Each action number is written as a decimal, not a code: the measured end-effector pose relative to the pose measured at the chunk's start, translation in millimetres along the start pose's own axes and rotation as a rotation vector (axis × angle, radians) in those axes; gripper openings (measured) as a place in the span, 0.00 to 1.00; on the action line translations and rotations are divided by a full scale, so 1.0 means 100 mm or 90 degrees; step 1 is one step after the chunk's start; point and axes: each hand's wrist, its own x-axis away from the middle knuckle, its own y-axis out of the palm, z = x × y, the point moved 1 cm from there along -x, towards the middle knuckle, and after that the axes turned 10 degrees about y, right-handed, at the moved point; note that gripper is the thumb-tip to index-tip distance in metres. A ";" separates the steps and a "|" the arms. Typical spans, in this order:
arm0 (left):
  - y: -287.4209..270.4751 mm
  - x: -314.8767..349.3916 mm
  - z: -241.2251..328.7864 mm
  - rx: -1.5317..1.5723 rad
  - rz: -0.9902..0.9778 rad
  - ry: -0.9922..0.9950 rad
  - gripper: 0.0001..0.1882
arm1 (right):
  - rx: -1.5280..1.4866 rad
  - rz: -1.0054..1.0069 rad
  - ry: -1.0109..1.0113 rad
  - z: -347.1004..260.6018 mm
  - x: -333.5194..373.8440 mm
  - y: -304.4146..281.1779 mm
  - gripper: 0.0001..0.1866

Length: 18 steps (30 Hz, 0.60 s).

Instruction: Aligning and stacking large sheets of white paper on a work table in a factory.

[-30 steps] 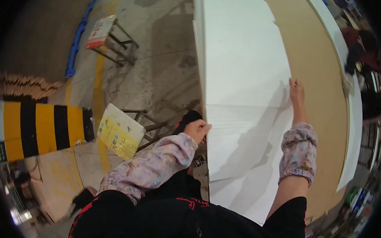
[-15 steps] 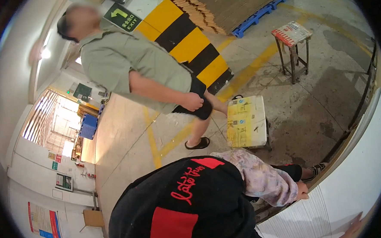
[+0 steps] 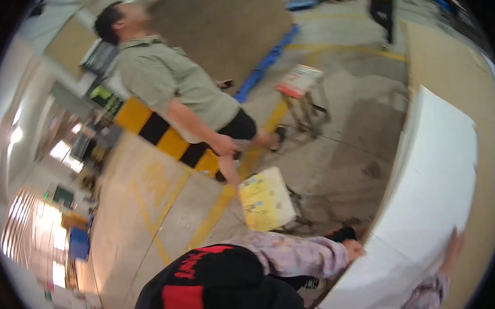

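A pile of large white cardboard sheets [image 3: 427, 162] lies along the right side, its long edge slanting toward me. My left hand [image 3: 352, 251] is at the near left edge of the sheets, its fingers curled at the rim; motion blurs the fingertips. Farther right, my right hand [image 3: 453, 251] lies on the white top surface with its fingers stretched out. Both of my sleeves have a pale purple pattern, and black and red clothing covers the lower middle.
A person in a grey-green shirt [image 3: 179, 82] walks at the left. Two small stools, one with a yellow-white top [image 3: 267, 201] and one with a red-white top [image 3: 299, 80], stand on the floor. A striped barrier [image 3: 154, 128], blue pallet [image 3: 268, 64] and brown board [image 3: 444, 60] lie beyond.
My view has swung to the right, bringing more of the white sheets into sight. The walking person has moved past the yellow-topped stool toward the other stool. My right hand shows more fully.
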 end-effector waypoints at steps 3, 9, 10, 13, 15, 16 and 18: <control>-1.16 0.19 0.26 0.262 -0.113 -0.581 0.16 | 0.150 -0.200 0.061 -2.72 0.79 0.82 0.36; -1.45 -0.74 0.14 -0.189 0.178 -0.136 0.22 | -0.048 -0.195 0.252 -2.50 -0.03 0.34 0.28; -1.46 -0.85 0.04 -0.187 0.170 -0.129 0.22 | -0.045 -0.187 0.258 -2.54 -0.03 0.37 0.28; -1.24 -1.15 0.03 -0.027 0.273 -0.093 0.34 | -0.070 -0.156 0.222 -2.43 -0.22 0.35 0.28; -1.12 -1.17 0.40 -0.123 0.151 -0.236 0.42 | -0.060 -0.103 0.224 -2.37 -0.25 0.25 0.29; -1.11 -1.12 0.39 -0.123 0.145 -0.242 0.42 | -0.057 -0.108 0.230 -2.44 -0.25 0.20 0.29; -1.08 -1.04 0.28 -0.184 0.205 -0.183 0.41 | -0.106 -0.280 0.299 -2.84 -0.25 0.13 0.30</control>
